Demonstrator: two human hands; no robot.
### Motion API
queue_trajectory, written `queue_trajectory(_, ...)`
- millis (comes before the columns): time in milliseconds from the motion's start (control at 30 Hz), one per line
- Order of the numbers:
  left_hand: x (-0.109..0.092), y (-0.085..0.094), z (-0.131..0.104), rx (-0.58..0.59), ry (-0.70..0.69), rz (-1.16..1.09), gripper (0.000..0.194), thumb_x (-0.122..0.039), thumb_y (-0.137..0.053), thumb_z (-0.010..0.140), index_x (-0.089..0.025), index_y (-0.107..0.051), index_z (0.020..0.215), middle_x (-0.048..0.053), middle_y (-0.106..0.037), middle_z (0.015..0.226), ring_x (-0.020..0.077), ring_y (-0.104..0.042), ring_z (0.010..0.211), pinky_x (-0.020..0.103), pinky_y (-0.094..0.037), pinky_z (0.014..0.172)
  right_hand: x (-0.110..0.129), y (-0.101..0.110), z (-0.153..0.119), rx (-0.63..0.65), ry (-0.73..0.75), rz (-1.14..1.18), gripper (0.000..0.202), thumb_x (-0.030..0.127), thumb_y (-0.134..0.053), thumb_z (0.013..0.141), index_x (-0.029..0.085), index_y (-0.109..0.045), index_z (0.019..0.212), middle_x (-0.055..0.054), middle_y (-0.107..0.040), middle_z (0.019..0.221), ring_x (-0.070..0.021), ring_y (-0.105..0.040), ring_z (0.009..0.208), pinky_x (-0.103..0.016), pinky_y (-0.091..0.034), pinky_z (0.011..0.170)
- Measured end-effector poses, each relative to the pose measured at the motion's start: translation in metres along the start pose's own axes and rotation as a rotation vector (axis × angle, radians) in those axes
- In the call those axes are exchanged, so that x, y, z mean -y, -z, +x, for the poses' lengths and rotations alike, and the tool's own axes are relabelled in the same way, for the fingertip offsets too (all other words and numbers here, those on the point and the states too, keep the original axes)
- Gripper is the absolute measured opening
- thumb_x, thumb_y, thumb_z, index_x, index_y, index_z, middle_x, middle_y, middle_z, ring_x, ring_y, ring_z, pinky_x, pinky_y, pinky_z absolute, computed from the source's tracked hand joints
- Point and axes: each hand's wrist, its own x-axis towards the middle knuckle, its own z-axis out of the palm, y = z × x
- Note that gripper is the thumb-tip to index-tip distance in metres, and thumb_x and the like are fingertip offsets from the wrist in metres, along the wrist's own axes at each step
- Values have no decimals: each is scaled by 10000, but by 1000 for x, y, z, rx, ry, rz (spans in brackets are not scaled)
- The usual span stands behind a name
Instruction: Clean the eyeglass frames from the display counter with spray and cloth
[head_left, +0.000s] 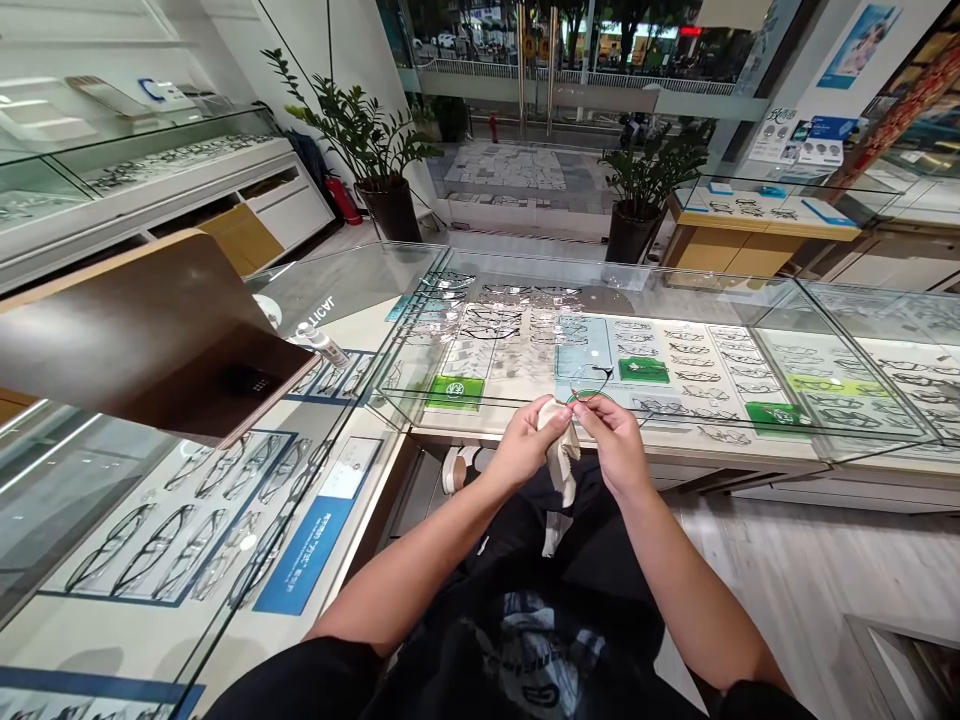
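A pale cream cloth [562,462] hangs from my left hand [529,438], whose thumb and fingers are closed on it. My right hand [613,440] pinches a thin-framed pair of glasses [592,385] close beside the cloth. The glasses stick up beyond my fingertips, and part of the frame is hidden by the fingers and cloth. Both hands meet in front of my body, just over the near edge of the glass display case [517,412]. Whether the cloth is wrapped round a lens, I cannot tell.
Rows of glasses [491,320] lie inside the case, with green cards [454,392] among them. On the left counter stand a brown panel [150,340] and a small white bottle [326,345]. Potted plants [386,200] flank the glass door beyond. A white shoe [453,470] shows below.
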Motion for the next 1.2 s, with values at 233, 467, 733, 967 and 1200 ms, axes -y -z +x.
queue_trajectory(233, 8, 6, 4, -18, 53, -50, 519, -671, -801, 826, -158, -717, 831, 29, -684, 766, 144, -618, 708, 244, -498, 711, 0, -1, 3, -100, -40, 63, 263, 455, -835, 824, 214, -732, 848, -26, -731, 840, -165, -655, 751, -315, -545, 724)
queue_trajectory(467, 13, 46, 22, -212, 86, -149, 515, -617, -877, 763, -136, -729, 870, 44, -723, 732, 144, -648, 651, 237, -517, 638, 25, 26, 11, -161, 141, -19, 275, 473, -839, 851, 226, -768, 951, -53, -769, 942, -194, -697, 881, -345, -555, 806)
queue_trajectory(733, -6, 71, 28, -204, 183, -52, 491, -604, -866, 783, -137, -716, 789, 30, -677, 642, 133, -611, 529, 240, -531, 542, 60, 37, 6, -128, 418, -368, 184, 431, -770, 946, 250, -765, 978, -68, -769, 913, -219, -666, 802, -389, -522, 739)
queue_trajectory(967, -22, 59, 17, 142, 529, -91, 385, -464, -910, 794, -113, -752, 781, 101, -725, 669, 182, -686, 575, 255, -538, 529, 59, 27, -2, 370, 920, -984, 150, 224, -625, 1024, 248, -753, 949, -31, -663, 691, -205, -542, 696, -414, -357, 708)
queue_trajectory(1200, -28, 52, 17, 306, 710, 48, 407, -454, -985, 668, -146, -718, 659, -10, -555, 467, 50, -337, 317, 189, -184, 302, 45, 27, -14, 659, 1040, -1177, 284, 145, -481, 1063, 244, -740, 1120, -52, -757, 841, -216, -536, 794, -413, -336, 750)
